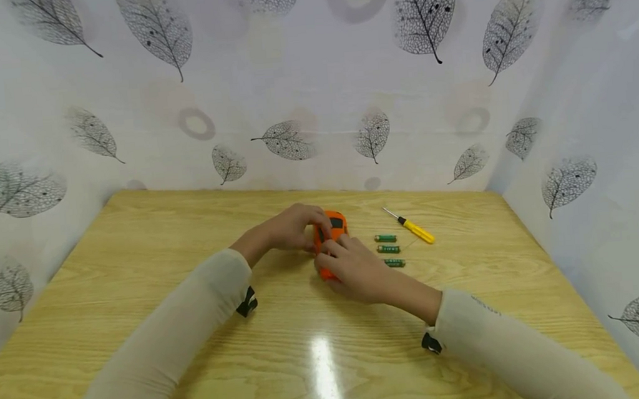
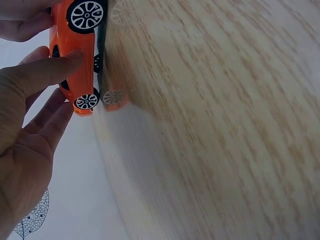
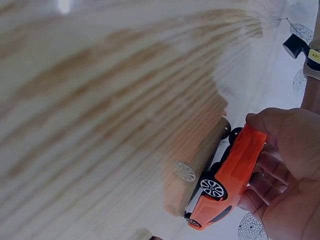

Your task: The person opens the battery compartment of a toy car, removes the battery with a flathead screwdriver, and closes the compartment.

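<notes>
An orange toy car [image 1: 340,230] with dark windows stands wheels-down at the tabletop between both hands. My left hand [image 1: 293,226] holds its far left part. In the left wrist view, the thumb lies along the orange side [image 2: 86,72] above the wheels, with fingers over the roof side. My right hand [image 1: 359,271] grips the near end, covering much of it in the head view. From the right wrist, the thumb shows at one end of the car [image 3: 240,162] and the fingers round its upper side. White-spoked black wheels [image 3: 212,188] face the table, which mirrors them.
Three green batteries, the nearest [image 1: 395,262] partly behind my right hand, lie in a column right of the car. Beyond them is a screwdriver [image 1: 416,230] with a yellow handle. The wooden table [image 1: 196,347] meets a leaf-patterned cloth [image 1: 311,87] at back and sides.
</notes>
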Demonstrator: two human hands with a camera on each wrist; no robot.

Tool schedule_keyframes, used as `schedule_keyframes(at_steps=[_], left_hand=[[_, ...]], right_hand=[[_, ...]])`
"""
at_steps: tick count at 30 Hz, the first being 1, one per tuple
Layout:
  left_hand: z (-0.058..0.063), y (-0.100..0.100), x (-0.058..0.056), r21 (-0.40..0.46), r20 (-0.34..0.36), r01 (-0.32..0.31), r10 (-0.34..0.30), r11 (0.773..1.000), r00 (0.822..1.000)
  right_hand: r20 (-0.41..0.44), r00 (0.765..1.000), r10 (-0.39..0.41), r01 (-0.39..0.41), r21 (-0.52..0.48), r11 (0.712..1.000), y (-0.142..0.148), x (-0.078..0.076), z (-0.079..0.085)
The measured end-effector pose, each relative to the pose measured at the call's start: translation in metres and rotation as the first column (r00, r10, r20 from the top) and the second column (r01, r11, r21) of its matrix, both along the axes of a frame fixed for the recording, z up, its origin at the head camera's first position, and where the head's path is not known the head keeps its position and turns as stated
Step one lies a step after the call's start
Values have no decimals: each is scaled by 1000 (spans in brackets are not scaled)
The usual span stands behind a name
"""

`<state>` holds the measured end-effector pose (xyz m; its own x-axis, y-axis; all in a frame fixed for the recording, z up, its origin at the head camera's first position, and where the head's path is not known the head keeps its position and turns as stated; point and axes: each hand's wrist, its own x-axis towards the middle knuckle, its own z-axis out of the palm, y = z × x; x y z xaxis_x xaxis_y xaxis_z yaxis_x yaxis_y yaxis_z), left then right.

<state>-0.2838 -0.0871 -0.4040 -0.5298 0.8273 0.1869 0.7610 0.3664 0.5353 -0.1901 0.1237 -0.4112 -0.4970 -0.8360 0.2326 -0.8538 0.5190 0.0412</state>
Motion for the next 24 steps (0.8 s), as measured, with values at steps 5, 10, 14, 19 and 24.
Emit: schedule_keyframes(at_steps=[5, 10, 14, 19, 24], left_hand=[[-1, 0, -1, -4, -3, -3, 3, 1000, 1000], [-1, 0, -1, -1, 4, -6, 6, 1000, 1000], [-3, 1, -2, -4, 2, -6, 6, 1000, 1000], [-8, 1, -1, -2, -6, -5, 5, 1000, 1000], [-10, 1, 0, 12, -16, 5, -5, 1000, 1000]], right_hand=[[-23, 999, 23, -23, -15, 1000, 1, 1, 0], [-20, 999, 42, -42, -22, 999, 3, 1, 1], [-12, 999, 31, -31, 6, 1000, 4, 2, 0], [12, 1000, 12, -12, 30, 999, 6, 5, -2], [47, 999, 3, -5, 38, 999, 6, 7, -1]])
